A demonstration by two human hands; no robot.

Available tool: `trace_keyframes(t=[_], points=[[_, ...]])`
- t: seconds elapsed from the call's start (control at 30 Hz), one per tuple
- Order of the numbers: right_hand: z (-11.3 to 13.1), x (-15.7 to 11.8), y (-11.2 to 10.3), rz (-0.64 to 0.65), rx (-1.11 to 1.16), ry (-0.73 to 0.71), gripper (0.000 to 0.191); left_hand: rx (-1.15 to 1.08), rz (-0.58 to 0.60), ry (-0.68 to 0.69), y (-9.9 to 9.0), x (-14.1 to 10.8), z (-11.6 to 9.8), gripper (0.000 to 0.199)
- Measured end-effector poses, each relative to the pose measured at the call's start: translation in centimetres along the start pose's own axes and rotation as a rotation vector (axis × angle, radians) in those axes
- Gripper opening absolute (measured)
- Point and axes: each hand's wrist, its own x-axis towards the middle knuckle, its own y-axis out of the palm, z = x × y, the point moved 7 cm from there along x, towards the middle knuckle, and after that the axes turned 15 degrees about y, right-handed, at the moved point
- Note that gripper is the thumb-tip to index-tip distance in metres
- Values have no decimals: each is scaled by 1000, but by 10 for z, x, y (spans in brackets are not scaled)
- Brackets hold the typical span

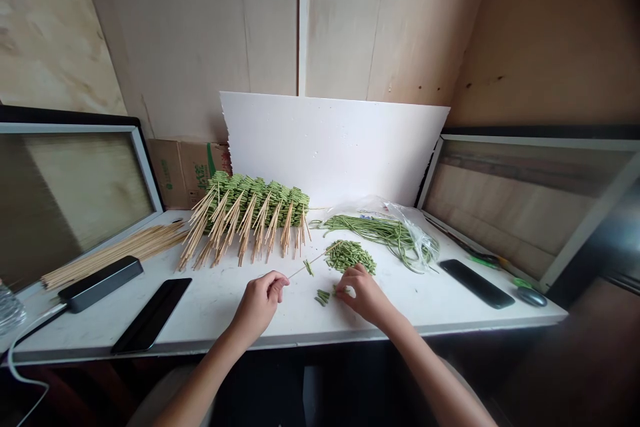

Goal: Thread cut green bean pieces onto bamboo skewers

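Note:
Closed round the lower end of a thin wooden skewer (299, 271) is my left hand (266, 293). The skewer points up and right, with green bean pieces (309, 267) on it. My right hand (361, 292) has its thumb and fingertips pinched low over the white table; what they hold, if anything, is too small to name. Left of these fingertips lie several loose cut bean pieces (323, 296). Just beyond my right hand is a heap of cut green pieces (351, 255). A large stack of filled skewers (255, 210) lies at the back left, sticks towards me.
Long green beans (385, 230) lie by a clear plastic bag (423, 240). Bare skewers (120, 252), a black box (101, 283) and a dark phone (153, 315) are left. Another phone (477, 283) and a mouse (531, 296) lie right. A white board (333, 147) stands behind.

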Motion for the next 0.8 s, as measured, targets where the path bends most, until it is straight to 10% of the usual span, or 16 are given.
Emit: trace_keyframes(t=[0.2, 0.53, 0.8], points=[[-7, 6, -16, -74, 330, 136, 18, -15, -3, 12, -1, 0, -1, 35], [-34, 13, -15, 106, 1661, 461, 26, -51, 11, 26, -1, -1, -10, 38], [-18, 10, -20, 151, 1727, 436, 22, -75, 47, 23, 3, -4, -16, 39]])
